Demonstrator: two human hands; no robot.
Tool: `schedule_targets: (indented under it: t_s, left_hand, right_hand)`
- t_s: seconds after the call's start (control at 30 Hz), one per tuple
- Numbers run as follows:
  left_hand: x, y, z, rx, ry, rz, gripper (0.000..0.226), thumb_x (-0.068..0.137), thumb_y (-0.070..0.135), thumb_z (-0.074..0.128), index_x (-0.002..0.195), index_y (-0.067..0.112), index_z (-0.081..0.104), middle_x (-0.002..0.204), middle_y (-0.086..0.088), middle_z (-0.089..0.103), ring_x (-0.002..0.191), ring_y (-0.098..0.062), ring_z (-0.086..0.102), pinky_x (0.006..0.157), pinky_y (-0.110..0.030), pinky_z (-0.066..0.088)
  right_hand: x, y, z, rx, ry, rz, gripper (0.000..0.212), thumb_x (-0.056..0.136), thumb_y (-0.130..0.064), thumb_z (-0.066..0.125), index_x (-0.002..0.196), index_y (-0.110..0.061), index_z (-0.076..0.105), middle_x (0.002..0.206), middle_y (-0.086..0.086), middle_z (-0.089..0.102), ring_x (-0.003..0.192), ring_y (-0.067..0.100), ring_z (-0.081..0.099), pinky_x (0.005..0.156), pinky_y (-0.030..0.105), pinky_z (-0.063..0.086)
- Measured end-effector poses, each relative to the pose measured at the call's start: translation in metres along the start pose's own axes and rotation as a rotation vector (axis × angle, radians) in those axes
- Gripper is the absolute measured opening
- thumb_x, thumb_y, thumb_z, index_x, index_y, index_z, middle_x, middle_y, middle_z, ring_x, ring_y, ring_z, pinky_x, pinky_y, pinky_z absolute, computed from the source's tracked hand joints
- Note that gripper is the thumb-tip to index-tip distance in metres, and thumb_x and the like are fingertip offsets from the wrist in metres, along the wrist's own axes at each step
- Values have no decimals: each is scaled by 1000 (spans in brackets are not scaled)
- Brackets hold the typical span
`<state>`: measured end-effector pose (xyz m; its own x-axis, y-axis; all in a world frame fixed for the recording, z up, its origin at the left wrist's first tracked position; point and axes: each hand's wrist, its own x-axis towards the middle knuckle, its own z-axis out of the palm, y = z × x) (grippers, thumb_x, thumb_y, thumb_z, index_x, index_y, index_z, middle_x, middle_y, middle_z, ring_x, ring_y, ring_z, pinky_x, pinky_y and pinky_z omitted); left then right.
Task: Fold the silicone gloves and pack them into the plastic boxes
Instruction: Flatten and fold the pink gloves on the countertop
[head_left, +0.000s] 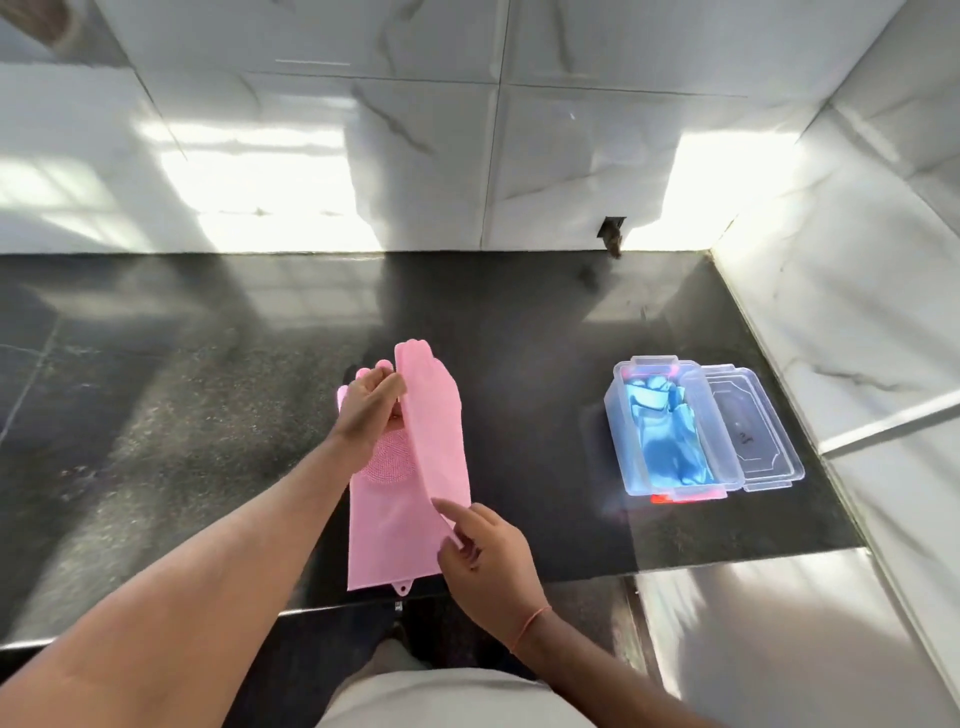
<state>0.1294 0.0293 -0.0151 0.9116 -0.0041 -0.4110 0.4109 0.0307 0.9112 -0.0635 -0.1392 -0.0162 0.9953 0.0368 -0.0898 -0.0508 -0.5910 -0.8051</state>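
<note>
A pink silicone glove (395, 525) lies on the dark stone counter, cuff toward me, fingers pointing away. Its right long edge is lifted and curled over toward the left. My left hand (370, 405) grips the glove at the finger end. My right hand (485, 558) pinches the raised edge near the cuff. To the right stands a clear plastic box (724, 441) without its lid, holding a folded blue glove (670, 436).
The clear lid (753, 431) lies flat beside the box on its right. White marble walls close in behind and on the right. The counter (182, 415) ends at a front edge just under the glove's cuff. A small dark hole (612, 234) sits in the back wall.
</note>
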Motion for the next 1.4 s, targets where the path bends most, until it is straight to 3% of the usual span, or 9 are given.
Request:
schedule_targets:
  t_s: [0.17, 0.27, 0.47, 0.6, 0.9, 0.97, 1.13, 1.23, 1.4]
  left_hand:
    - [-6, -8, -43, -121, -5, -156, 23, 92, 9, 51, 73, 23, 52, 63, 5, 59, 57, -17, 65, 56, -26, 56]
    - [-8, -14, -57, -137, 11, -194, 16, 84, 12, 52, 78, 26, 46, 72, 1, 48, 61, -20, 53, 59, -30, 46]
    - [-12, -19, -72, -190, 58, -246, 16, 88, 14, 49, 77, 25, 53, 69, 4, 53, 57, -14, 50, 58, -29, 41]
    - [-8, -24, -80, -337, -10, -265, 31, 80, 19, 48, 102, 14, 70, 102, -9, 67, 92, -26, 61, 82, -38, 46]
    - [-5, -32, -86, -461, -97, -245, 41, 72, 22, 49, 98, 14, 80, 98, -7, 80, 84, -21, 79, 79, -35, 58]
    - [-3, -33, -87, -414, -74, -241, 30, 78, 24, 52, 91, 18, 78, 92, -4, 76, 79, -19, 74, 76, -33, 56]
    - [4, -36, -88, -32, 158, -161, 29, 91, 25, 74, 116, 11, 70, 93, -3, 73, 73, -19, 67, 61, -31, 55]
    - [6, -34, -95, 290, 306, -22, 30, 86, 24, 84, 115, 16, 76, 103, -3, 79, 93, -26, 77, 79, -45, 69]
    - [1, -35, -108, 716, 361, 162, 34, 83, 38, 87, 112, 21, 80, 96, 4, 76, 90, -21, 73, 83, -32, 57]
  right_hand:
    - [4, -23, 23, -71, -120, -75, 52, 98, -35, 50, 147, -34, 63, 94, -19, 64, 86, 7, 61, 81, 21, 57]
    - [4, -32, 33, -114, -161, -112, 51, 98, -31, 51, 147, -33, 63, 94, -12, 65, 84, 11, 61, 81, 32, 59]
    - [7, -39, 46, -180, -171, -139, 51, 98, -30, 51, 147, -32, 64, 95, -10, 66, 83, 10, 60, 81, 33, 59]
    - [9, -43, 55, -232, -176, -166, 51, 99, -33, 49, 147, -32, 64, 96, -10, 66, 85, 9, 58, 80, 32, 59]
    - [10, -46, 65, -311, -182, -205, 51, 100, -38, 43, 147, -33, 63, 100, -12, 68, 89, 10, 58, 80, 25, 52]
    - [10, -45, 65, -317, -175, -204, 51, 100, -36, 44, 147, -33, 63, 98, -12, 67, 88, 10, 57, 79, 26, 52]
    - [10, -44, 62, -351, -176, -215, 52, 95, -31, 48, 144, -30, 66, 93, -9, 66, 84, 12, 55, 74, 30, 54]
    - [9, -44, 61, -394, -171, -267, 48, 92, -28, 53, 137, -27, 71, 88, -7, 67, 80, 17, 59, 65, 32, 56]
    - [8, -39, 62, -466, -208, -385, 43, 93, -23, 57, 134, -25, 70, 92, -5, 70, 79, 18, 62, 63, 31, 61]
